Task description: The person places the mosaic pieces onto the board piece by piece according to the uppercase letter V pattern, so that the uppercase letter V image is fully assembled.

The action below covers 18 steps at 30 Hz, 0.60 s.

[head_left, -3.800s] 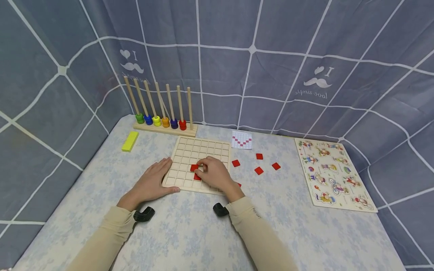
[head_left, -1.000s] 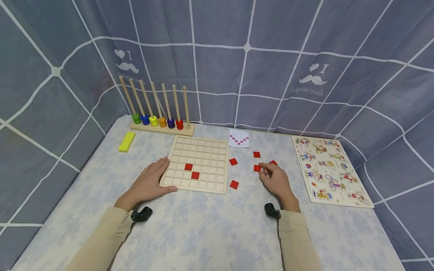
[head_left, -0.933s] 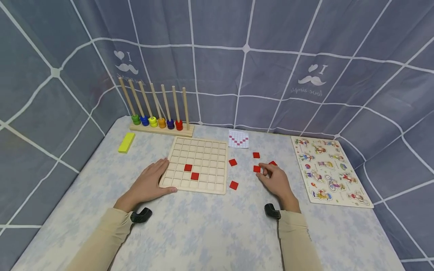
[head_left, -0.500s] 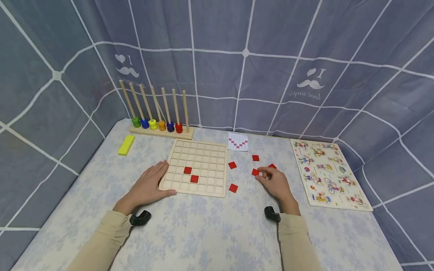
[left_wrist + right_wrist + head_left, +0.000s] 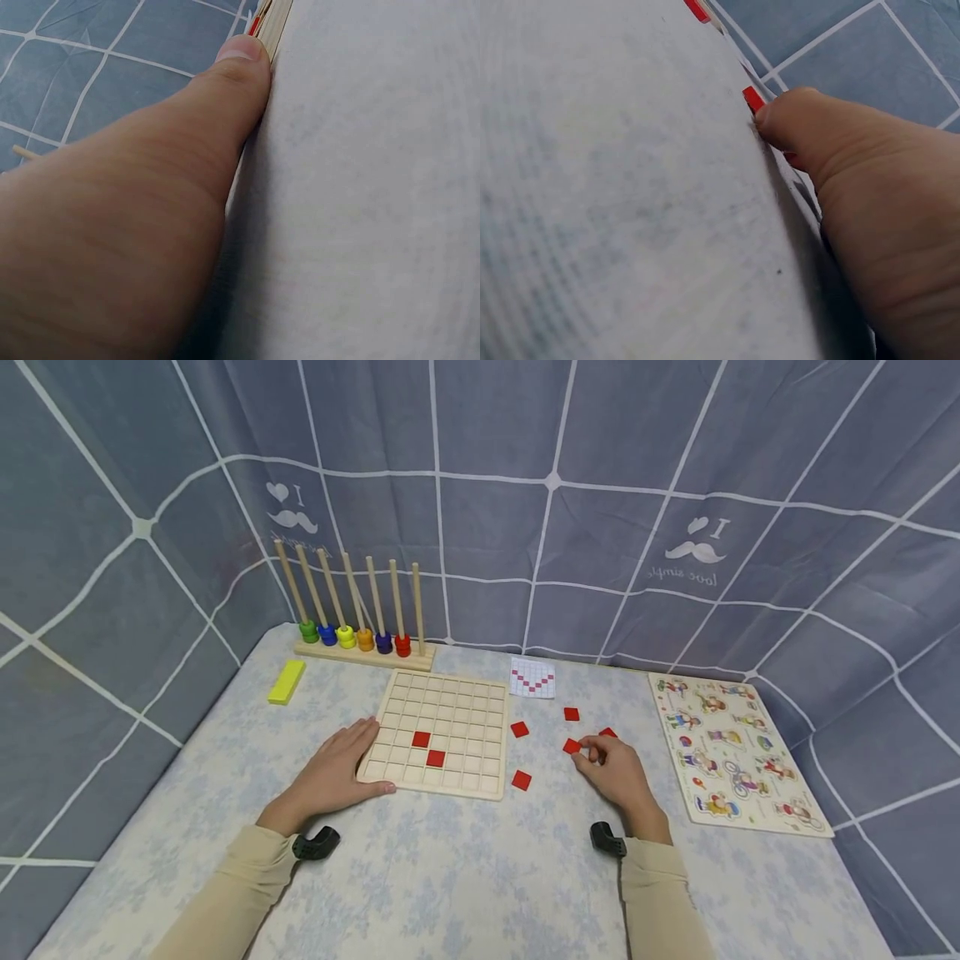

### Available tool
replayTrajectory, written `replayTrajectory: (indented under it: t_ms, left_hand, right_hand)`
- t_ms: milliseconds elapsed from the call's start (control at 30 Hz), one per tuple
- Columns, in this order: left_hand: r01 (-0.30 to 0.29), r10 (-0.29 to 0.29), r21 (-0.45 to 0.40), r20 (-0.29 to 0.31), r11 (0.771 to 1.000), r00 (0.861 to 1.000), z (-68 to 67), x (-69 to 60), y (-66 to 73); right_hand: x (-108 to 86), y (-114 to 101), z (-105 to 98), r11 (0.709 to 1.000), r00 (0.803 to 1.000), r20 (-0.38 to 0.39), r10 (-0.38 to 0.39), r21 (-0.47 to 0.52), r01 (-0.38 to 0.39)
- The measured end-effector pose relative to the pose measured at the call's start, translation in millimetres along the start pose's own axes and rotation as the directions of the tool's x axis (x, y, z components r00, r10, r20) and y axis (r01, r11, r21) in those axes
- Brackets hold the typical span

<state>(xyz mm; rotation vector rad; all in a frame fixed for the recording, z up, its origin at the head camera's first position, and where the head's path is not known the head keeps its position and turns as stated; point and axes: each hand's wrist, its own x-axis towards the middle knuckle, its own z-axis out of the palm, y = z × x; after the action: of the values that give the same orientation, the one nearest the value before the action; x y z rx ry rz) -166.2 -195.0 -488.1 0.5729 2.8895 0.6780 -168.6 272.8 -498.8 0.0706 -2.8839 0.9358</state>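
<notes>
My left hand lies with fingers straight along the left edge of a wooden grid board, its thumb at the front edge. In the left wrist view the thumb touches the board's side. Two red square tiles sit in the grid, one tile diagonally behind the other tile. To the right, my right hand pinches the right side of a loose red tile between thumb and fingers. In the right wrist view the thumb is against that tile; the other fingers are hidden.
More red tiles lie loose around: one near the board, one in front, one behind. A pattern card, a bead abacus, a yellow block and a picture puzzle board surround them.
My right hand has left the grid board, where it held a red tile, and moved right to a loose tile, which has turned slightly. The left hand keeps its place.
</notes>
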Motion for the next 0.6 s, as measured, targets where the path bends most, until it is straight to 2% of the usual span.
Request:
replayTrajectory:
  t_ms: [300, 600]
  left_hand:
    - [-0.001, 0.001, 0.010, -0.009, 1.000, 1.000, 1.5, 0.9, -1.9]
    - [0.002, -0.002, 0.008, -0.012, 1.000, 1.000, 3.4, 0.9, -1.8]
  right_hand:
    - [-0.5, -0.4, 1.9, 0.998, 0.999, -0.038, -0.014, 0.052, 0.016]
    - [0.2, 0.1, 0.2, 0.995, 1.000, -0.021, 0.006, 0.098, -0.004]
